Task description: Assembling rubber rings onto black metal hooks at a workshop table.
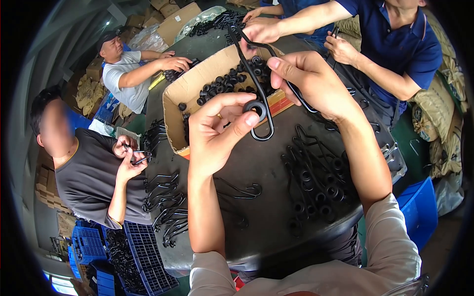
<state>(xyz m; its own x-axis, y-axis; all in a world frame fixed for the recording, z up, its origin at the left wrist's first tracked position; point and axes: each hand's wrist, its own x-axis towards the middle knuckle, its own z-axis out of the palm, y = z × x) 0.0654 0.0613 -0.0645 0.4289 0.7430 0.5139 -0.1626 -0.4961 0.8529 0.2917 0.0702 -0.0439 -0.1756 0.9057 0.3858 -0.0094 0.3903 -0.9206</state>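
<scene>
My left hand (216,133) pinches a black rubber bushing (254,103), a thick ring with a hole, between thumb and fingers. Closed on a bent black metal rod (252,74) is my right hand (318,81). The rod's rounded lower bend hangs beside the bushing, close to my left thumb; whether the ring is on the rod I cannot tell. Behind both hands stands an open cardboard box (173,106) with many loose black bushings (229,81) in it.
Bent rods with rings (316,185) lie on the dark table (266,217) at right, more rods (170,214) at left. Co-workers stand at left (98,172), far left (129,74) and far right (395,59). Blue crates (148,259) and a blue bin (419,207) flank the table.
</scene>
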